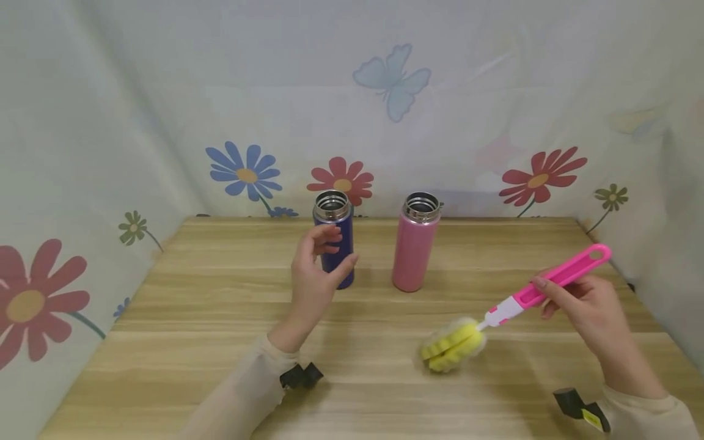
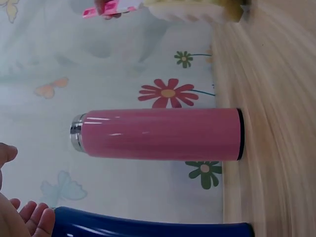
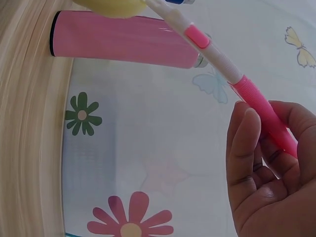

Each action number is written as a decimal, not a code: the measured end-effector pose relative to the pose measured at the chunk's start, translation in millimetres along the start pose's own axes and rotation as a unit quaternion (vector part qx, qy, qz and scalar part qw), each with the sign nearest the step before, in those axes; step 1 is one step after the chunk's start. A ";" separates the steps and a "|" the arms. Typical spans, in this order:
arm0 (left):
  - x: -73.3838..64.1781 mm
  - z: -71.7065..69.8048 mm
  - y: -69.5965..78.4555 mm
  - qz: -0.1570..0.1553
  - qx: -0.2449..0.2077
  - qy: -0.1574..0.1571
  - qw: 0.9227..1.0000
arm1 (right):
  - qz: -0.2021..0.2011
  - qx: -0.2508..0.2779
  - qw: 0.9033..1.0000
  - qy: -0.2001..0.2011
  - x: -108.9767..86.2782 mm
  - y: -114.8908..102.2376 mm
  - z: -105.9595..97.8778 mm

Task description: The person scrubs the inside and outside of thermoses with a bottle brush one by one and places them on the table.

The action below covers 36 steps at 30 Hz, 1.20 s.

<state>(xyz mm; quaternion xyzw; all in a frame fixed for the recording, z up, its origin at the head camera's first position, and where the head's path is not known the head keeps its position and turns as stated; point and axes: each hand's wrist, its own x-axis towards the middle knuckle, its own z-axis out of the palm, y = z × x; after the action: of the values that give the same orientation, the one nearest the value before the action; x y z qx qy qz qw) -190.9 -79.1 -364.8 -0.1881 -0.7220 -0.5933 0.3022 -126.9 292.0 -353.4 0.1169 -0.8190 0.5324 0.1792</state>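
My right hand (image 1: 591, 315) grips the pink handle of a bottle brush (image 1: 504, 310) between thumb and fingers. The brush slants down to the left, and its yellow sponge head (image 1: 452, 346) is low over the table, slightly blurred. Beside a dark blue bottle (image 1: 346, 237) is my left hand (image 1: 313, 281), its fingers parted and loosely bent; whether it touches the bottle I cannot tell. A pink bottle (image 1: 415, 253) stands upright to the right of the blue one. Both bottles have bare steel mouths without lids. In the left wrist view the pink bottle (image 2: 160, 134) appears whole.
A wood-grain table (image 1: 220, 342) carries everything. Behind it and at both sides hangs a pale cloth (image 1: 286, 79) printed with flowers and a butterfly. Dark wrist-worn devices show at the left wrist (image 1: 301, 375) and the right wrist (image 1: 582, 409).
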 end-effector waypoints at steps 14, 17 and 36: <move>21.0 -22.4 -47.0 -0.069 0.045 0.052 0.995 | -0.006 -0.044 0.999 -0.009 -0.1 -3.4 -3.1; 21.6 -23.2 -61.3 -0.124 0.043 0.018 0.991 | -0.007 -0.042 0.999 -0.010 0.1 -3.3 -2.9; 12.7 -16.0 -99.6 -0.253 0.040 -0.132 0.958 | 0.010 -0.049 0.999 -0.003 1.0 -1.4 -1.3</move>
<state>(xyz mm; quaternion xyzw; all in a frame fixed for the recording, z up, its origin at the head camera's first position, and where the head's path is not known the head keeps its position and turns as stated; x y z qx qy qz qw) -259.8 -118.1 -428.6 -0.0634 -0.8024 -0.5912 0.0517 -127.0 292.6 -351.4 0.1012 -0.8458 0.4931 0.1765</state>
